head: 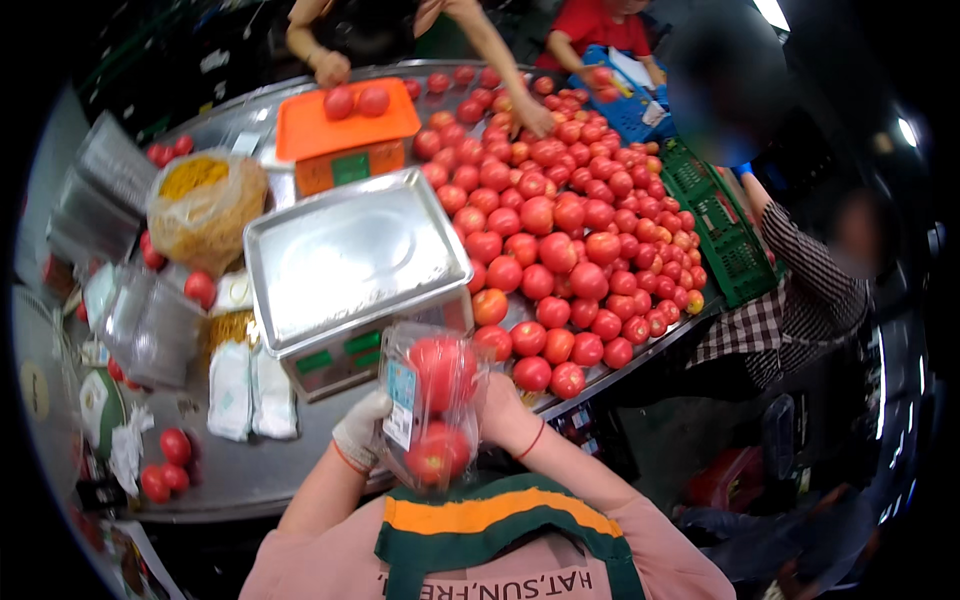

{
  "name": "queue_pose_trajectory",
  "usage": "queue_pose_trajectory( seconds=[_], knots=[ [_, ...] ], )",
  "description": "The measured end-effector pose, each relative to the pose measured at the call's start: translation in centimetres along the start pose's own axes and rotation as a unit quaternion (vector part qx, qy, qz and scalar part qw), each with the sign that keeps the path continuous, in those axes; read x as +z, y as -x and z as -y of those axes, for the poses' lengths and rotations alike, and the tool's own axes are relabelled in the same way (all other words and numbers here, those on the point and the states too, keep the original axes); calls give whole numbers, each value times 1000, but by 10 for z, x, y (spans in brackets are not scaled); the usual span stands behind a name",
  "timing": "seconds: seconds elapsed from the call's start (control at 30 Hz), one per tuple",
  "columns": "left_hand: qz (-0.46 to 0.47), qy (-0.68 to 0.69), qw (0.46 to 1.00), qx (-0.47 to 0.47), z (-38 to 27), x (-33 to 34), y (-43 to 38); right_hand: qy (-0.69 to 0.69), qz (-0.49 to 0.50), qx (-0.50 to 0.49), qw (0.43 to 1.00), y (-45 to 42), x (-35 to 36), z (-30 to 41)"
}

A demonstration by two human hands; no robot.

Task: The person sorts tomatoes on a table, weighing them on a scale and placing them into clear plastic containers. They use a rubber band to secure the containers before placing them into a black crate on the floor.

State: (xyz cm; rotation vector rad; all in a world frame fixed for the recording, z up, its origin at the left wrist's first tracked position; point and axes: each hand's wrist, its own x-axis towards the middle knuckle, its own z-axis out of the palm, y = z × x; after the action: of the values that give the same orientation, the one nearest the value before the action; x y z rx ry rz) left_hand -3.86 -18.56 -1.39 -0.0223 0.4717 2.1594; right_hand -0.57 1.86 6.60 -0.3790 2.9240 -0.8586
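Note:
A clear plastic clamshell of large tomatoes [431,409], bearing a printed label, is held upright close to my chest. My left hand [364,429], in a pale knit glove, grips its left side. On the other side my bare right hand [501,411] holds the clamshell, its fingers partly hidden behind the plastic. Just beyond stands a scale with a bare steel tray [356,259]. A large heap of loose tomatoes [559,251] lies right of the scale.
An orange tray [345,120] on another scale holds two tomatoes, beside a co-worker's hand. Left are a bag of yellow rubber bands [206,210], stacked clear containers [150,326] and folded white cloths [251,390]. A green crate [712,225] borders the heap; several co-workers stand around the steel table [247,480].

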Motion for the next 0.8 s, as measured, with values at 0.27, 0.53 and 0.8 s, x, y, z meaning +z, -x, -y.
queue_pose_trajectory(
  seconds=[0.27,0.53,0.8],
  knots=[
    [-29,-65,997,-8,40,9,-42,-300,-137,87,940,38,5,-60],
    [-56,-265,963,3,97,106,-100,-946,-19,77,315,62,-83,-187],
    [-53,-226,925,-302,180,114,-109,-223,124,-91,963,256,-227,-102]
  ],
)
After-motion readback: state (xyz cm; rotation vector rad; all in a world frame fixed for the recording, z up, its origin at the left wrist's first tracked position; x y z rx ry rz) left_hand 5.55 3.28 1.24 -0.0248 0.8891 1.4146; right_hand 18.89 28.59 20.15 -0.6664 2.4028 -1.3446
